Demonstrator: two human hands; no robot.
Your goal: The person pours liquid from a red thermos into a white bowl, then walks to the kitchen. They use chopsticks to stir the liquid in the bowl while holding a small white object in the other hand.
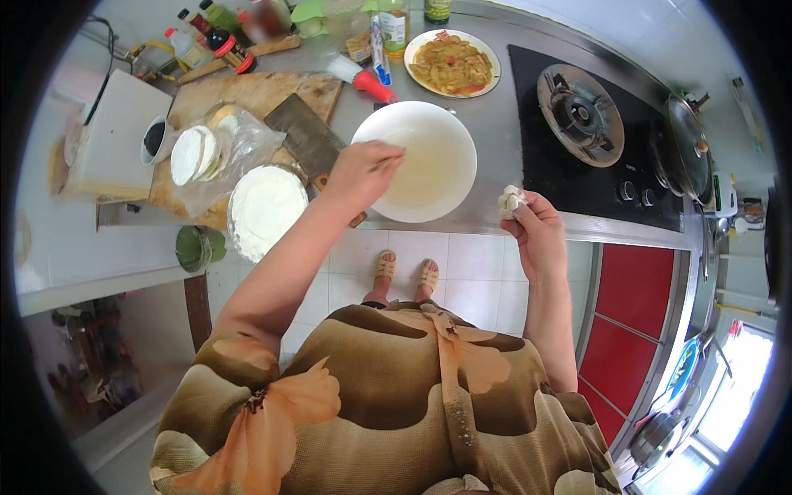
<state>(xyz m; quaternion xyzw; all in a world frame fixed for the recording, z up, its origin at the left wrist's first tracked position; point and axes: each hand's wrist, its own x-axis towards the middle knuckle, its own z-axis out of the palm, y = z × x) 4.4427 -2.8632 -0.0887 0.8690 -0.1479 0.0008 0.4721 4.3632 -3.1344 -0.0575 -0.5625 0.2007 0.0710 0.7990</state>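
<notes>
My left hand (370, 170) is over the left side of a large white bowl (461, 161), its fingers drawn together. Whether anything thin is pinched in them is hard to see. A shallow, pale, cloudy liquid (427, 164) covers the bowl's bottom. To the right of the bowl, at the counter's front edge, my right hand (539, 226) grips a small white lump (511, 202), lumpy like dough or a crumpled wad. Left of the bowl, under my left forearm, sits a container of white powder, probably flour (267, 207). A cleaver (303, 133) lies behind that forearm, its handle partly covered.
A plate of cooked food (455, 64) sits behind the bowl, near a red-handled brush (371, 85). Bottles (232, 49) line the wall. A wooden chopping board (204, 102) bears a plastic bag (247, 139) and white discs (193, 154). The gas burner (580, 114) is at right.
</notes>
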